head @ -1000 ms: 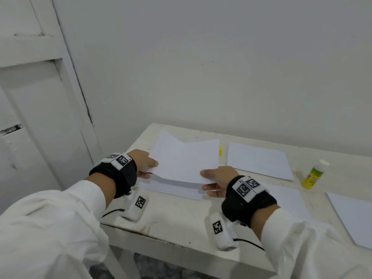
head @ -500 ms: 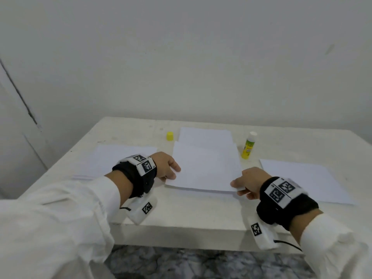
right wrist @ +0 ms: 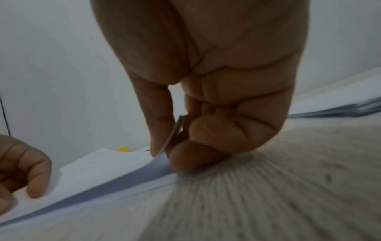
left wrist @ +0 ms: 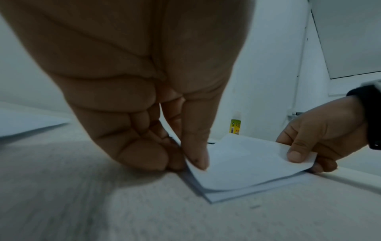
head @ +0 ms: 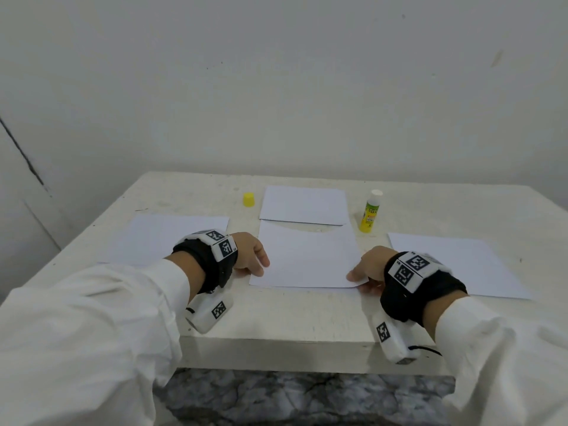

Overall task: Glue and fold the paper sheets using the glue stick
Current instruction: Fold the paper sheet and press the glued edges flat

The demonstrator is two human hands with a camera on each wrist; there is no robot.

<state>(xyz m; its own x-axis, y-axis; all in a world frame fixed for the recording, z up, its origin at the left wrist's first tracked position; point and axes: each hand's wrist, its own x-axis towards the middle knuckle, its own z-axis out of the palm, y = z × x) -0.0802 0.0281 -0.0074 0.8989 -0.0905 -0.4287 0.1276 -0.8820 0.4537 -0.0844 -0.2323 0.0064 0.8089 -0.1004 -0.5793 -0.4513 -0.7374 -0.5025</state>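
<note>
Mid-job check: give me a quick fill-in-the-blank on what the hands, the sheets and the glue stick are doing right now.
1. Both hands pinch the near corners of the ____ sheet: left hand, right hand.
2. The glue stick stands upright with its cap ____.
3. The yellow cap sits on the table, to the ____ of the far sheet.
4. Near the right hand, the held sheet's corner is ____ off the table.

Missing words: middle; off; left; lifted

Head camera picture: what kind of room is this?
Probably a plain room set up for paper craft: bare white wall, white table, paper sheets and an uncapped glue stick.
</note>
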